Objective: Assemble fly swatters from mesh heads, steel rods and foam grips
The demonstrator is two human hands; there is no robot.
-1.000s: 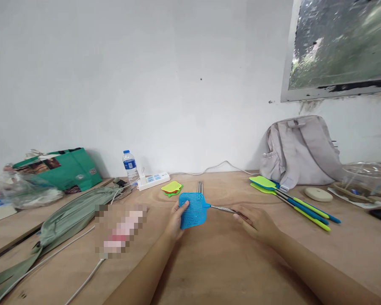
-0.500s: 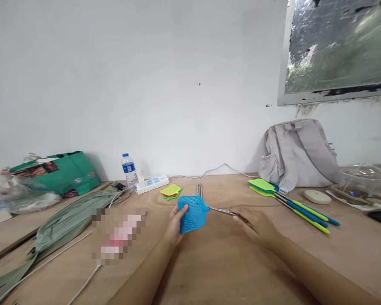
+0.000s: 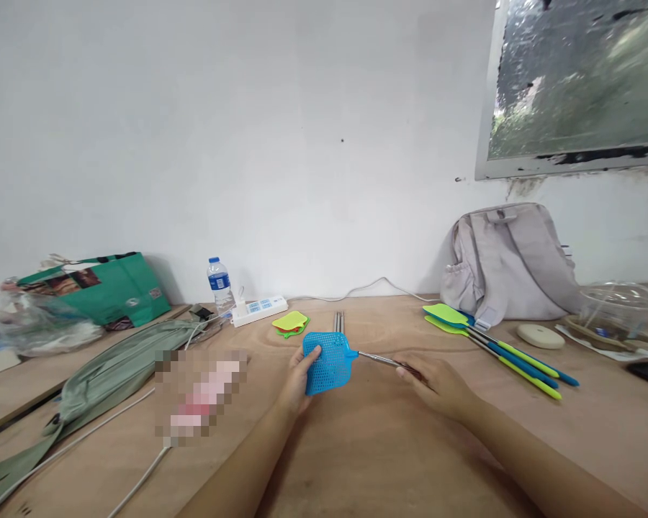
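Above the wooden table, my left hand (image 3: 298, 378) grips the blue mesh head of a fly swatter (image 3: 328, 364), thumb on its front face. A thin metal rod (image 3: 378, 357) runs from the head's neck to the right. My right hand (image 3: 435, 385) is closed round the rod's far end, where a brownish part shows between the fingers. Behind the blue head lie several bare metal rods (image 3: 339, 321), partly hidden by it. Left of them sits a small stack of yellow, red and green swatter heads (image 3: 291, 323).
Swatters with yellow and blue handles (image 3: 510, 352) lie at right, before a grey backpack (image 3: 510, 262). Beside them are a whitish oval object (image 3: 540, 336) and a clear container (image 3: 621, 306). Leftward stand a power strip (image 3: 259, 310), water bottle (image 3: 219, 284), green bag (image 3: 124, 291) and grey-green pouch (image 3: 124, 360).
Both hands keep the same hold on the blue swatter head and its rod. The view has shifted very slightly; nothing else visibly differs.
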